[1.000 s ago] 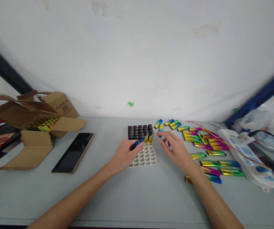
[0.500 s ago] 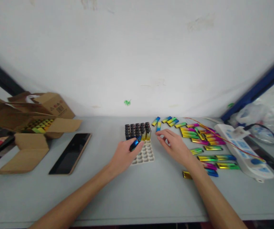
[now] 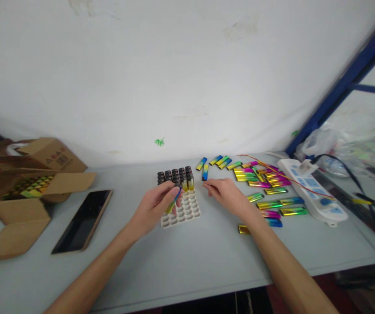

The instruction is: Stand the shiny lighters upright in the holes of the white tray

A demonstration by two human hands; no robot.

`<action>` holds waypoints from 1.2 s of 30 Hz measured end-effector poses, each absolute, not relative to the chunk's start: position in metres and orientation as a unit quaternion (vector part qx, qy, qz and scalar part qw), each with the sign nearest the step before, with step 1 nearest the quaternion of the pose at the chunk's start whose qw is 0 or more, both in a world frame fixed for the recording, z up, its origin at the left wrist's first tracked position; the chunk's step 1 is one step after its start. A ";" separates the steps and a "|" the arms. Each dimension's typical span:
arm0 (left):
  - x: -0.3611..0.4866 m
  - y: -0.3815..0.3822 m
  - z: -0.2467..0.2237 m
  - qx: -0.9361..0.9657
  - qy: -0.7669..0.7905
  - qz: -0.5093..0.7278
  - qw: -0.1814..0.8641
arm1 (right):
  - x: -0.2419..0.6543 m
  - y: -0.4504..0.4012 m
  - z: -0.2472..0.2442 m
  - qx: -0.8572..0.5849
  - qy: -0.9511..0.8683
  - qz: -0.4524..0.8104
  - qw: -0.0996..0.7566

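Observation:
My left hand (image 3: 155, 205) grips a shiny blue-to-yellow casing (image 3: 173, 201), tilted over the near left part of a white tray (image 3: 181, 220). Oval hollows show in the tray's near rows. Several upright black-topped pieces (image 3: 174, 173) stand in its far rows; those closest to me on the right have clear, yellowish bodies. To the right of the tray, just above the table, is my right hand (image 3: 225, 194), thumb and fingertips pinched together. Whatever lies between those fingertips, if anything, is too small to make out. A blue-and-yellow casing (image 3: 205, 172) lies just beyond them.
Many loose colour-gradient casings (image 3: 269, 204) are spread on the right, beside a white power strip (image 3: 311, 192) with wires. At left lie a phone (image 3: 83, 222) and an open cardboard box (image 3: 73, 182) holding similar pieces. A wall (image 3: 187, 87) closes off the back.
My left hand has drawn the casing back from the standing pieces and turned it, so its yellow end now points down. My right hand's fingers have closed to a pinch. The view has shifted right.

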State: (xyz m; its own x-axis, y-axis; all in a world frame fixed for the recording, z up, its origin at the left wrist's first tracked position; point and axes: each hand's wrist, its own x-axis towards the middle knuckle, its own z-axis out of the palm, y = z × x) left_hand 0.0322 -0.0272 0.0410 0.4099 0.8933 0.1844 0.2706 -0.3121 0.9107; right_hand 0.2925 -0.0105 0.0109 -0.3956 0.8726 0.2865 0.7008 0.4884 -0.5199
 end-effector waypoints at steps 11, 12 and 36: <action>0.041 -0.006 0.041 0.825 0.376 0.414 0.083 | 0.290 -0.015 0.014 -0.448 -0.832 0.165 0.283; 0.041 -0.003 0.038 0.832 0.365 0.412 0.065 | 0.289 -0.015 0.014 -0.442 -0.836 0.170 0.277; 0.044 0.008 0.016 0.831 0.362 0.421 -0.048 | 0.360 0.000 0.026 -0.593 -0.717 0.007 0.366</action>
State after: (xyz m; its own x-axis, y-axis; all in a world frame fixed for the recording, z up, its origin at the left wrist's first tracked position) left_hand 0.0444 0.0083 0.0161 0.3845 0.5608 0.7333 0.6408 -0.7339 0.2253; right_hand 0.3598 -0.0002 0.0263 -0.0290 0.8556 0.5168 0.8448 0.2973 -0.4448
